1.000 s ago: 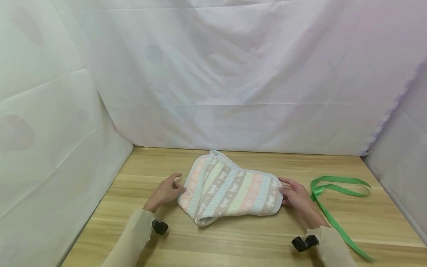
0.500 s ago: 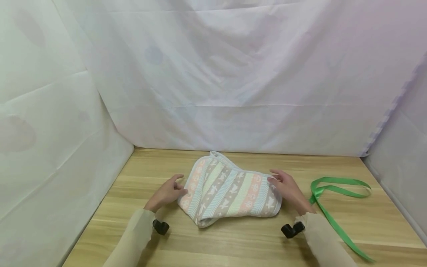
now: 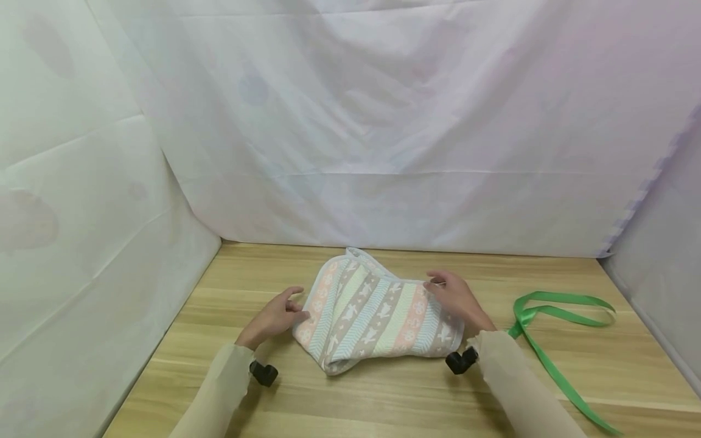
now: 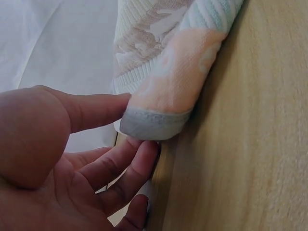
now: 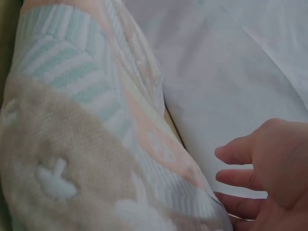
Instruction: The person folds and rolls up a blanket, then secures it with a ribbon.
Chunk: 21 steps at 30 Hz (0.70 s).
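A folded towel (image 3: 367,319) in pastel stripes with small white figures lies mid-table, one fold raised at its left part. At its left edge my left hand (image 3: 272,317) holds on lightly; in the left wrist view the thumb (image 4: 98,110) is on top of the grey-bound edge and the fingers (image 4: 118,168) sit underneath. My right hand (image 3: 456,299) is over the towel's right end, fingertips near the far edge. In the right wrist view its fingers (image 5: 238,178) are loosely spread beside the towel (image 5: 72,125), gripping nothing.
A green ribbon (image 3: 569,298) lies looped on the wooden table (image 3: 350,407) right of the towel, its tail running toward the near edge. White sheeting (image 3: 350,201) hangs behind the table and along both sides. Each wrist carries a small black camera.
My right hand has let go of the towel's right edge and moved left and away from me over its right end. The left hand stays at the left edge.
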Each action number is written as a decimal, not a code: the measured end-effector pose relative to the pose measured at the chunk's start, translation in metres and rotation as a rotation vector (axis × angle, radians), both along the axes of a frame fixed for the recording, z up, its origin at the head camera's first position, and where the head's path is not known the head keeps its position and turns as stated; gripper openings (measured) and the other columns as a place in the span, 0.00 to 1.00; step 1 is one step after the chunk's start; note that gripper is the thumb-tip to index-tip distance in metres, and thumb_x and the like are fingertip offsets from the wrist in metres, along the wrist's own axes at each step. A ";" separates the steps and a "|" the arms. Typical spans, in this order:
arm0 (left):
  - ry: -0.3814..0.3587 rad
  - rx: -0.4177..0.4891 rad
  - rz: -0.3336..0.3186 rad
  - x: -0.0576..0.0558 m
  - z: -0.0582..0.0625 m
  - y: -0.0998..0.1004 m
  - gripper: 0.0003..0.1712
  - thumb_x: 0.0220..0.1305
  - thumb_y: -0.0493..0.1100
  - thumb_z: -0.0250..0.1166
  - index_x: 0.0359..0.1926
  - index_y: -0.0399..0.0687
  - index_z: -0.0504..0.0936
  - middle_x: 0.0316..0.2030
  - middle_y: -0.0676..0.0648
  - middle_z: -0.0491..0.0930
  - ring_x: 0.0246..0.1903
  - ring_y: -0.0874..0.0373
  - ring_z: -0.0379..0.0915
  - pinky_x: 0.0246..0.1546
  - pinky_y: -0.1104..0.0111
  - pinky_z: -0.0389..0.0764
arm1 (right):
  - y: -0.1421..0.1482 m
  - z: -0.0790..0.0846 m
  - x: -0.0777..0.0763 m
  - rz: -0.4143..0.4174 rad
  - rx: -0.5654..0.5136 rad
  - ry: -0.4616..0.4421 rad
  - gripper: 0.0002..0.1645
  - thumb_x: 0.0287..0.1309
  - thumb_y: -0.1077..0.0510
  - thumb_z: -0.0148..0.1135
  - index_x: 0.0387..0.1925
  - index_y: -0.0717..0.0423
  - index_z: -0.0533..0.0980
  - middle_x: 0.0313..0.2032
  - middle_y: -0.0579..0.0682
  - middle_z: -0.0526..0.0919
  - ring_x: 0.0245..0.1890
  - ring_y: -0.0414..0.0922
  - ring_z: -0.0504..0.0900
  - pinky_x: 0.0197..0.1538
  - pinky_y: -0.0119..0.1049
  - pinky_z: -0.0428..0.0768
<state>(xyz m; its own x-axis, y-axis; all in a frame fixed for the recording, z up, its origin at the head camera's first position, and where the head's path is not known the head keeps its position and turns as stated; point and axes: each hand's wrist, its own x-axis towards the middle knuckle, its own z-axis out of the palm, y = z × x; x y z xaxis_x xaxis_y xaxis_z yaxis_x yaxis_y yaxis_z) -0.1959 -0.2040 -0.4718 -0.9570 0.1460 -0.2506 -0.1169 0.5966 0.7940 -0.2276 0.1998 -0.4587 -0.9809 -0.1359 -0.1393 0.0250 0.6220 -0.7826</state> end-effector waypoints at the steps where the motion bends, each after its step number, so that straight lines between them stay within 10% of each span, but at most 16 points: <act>1: -0.001 0.008 0.001 0.000 0.000 0.000 0.40 0.64 0.42 0.68 0.73 0.43 0.61 0.43 0.44 0.82 0.40 0.54 0.77 0.37 0.64 0.77 | -0.002 0.000 -0.001 0.005 -0.002 0.001 0.30 0.73 0.52 0.50 0.70 0.61 0.64 0.62 0.65 0.73 0.61 0.61 0.73 0.60 0.58 0.72; 21: 0.083 0.223 -0.032 -0.001 0.005 0.007 0.33 0.70 0.36 0.58 0.73 0.48 0.61 0.44 0.41 0.75 0.32 0.55 0.76 0.26 0.69 0.73 | -0.016 -0.005 -0.010 0.088 0.056 -0.026 0.24 0.66 0.45 0.61 0.55 0.55 0.80 0.56 0.56 0.81 0.57 0.55 0.77 0.57 0.54 0.75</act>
